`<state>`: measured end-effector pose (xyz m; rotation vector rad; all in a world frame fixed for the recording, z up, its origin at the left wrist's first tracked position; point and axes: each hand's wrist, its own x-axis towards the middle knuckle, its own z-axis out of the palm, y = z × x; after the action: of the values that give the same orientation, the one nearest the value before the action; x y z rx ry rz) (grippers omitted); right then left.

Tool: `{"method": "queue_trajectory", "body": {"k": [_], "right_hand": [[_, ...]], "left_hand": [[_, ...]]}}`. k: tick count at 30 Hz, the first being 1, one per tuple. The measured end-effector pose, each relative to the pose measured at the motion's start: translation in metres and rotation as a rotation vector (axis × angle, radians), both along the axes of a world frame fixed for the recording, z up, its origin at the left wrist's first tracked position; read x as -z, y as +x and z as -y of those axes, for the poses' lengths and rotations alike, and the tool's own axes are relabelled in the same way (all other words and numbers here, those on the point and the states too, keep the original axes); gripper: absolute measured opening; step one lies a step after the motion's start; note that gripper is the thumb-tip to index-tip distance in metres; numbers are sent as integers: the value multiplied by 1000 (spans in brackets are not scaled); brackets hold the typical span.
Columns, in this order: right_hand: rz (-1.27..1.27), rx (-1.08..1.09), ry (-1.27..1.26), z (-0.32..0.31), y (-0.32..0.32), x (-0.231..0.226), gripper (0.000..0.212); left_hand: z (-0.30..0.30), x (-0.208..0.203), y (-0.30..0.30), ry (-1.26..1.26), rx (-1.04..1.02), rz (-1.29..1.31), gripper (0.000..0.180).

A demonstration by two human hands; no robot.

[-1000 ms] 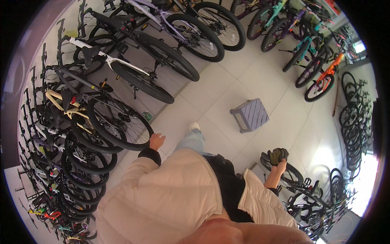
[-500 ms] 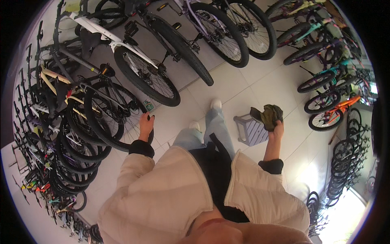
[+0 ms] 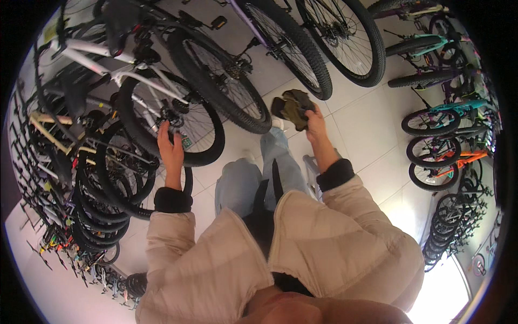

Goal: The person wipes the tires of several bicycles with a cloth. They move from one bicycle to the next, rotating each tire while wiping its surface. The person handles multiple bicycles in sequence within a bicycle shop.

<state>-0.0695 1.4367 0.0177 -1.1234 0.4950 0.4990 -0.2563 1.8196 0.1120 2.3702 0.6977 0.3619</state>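
My right hand [image 3: 316, 125] grips a crumpled olive-green and dark cloth [image 3: 295, 110], held out in front of me over the pale floor. My left hand [image 3: 171, 148] reaches toward the rear wheel [image 3: 218, 135] of a white-framed bicycle [image 3: 97, 53]. Its fingers are apart with nothing visible in them; whether they touch the wheel I cannot tell. Right of the white bicycle stands a dark bicycle with a knobbly rear tyre [image 3: 258, 120].
Bicycles stand in a tight row on the left, wheels toward me. A purple-framed bicycle [image 3: 251, 24] is ahead. More bicycles, one with an orange frame [image 3: 468, 158], line the right. A grey stool [image 3: 312, 171] is partly hidden by my right arm. Pale tiles [image 3: 356, 129] cover the floor.
I have come closer to the bicycles. My right hand has swung forward and left with the cloth. My left hand has moved up and left, from beside a lower wheel to the white bicycle's wheel.
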Motion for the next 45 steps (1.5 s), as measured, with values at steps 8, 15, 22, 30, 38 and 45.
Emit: {"method": "queue_trajectory", "body": {"k": [8,15,22,30,38,45], "right_hand": [[-252,93,-54,-44,31,150,41],[-134,-154,-208,-96,95,275,48],[362,-1285,-853,-136,56,368,50],[260,-1382,-881,-80,-11,256,42],[383,-954,-249,-174,13,43,42],[361,-597,67,-356,126,-7,38]], "left_hand": [[3,29,178,181,234,113,48],[2,43,197,303,294,166,54],[-1,48,193,142,282,176,57],[1,49,193,196,256,185,54],[9,45,196,186,205,229,68],[9,46,197,236,171,266,78]]}}
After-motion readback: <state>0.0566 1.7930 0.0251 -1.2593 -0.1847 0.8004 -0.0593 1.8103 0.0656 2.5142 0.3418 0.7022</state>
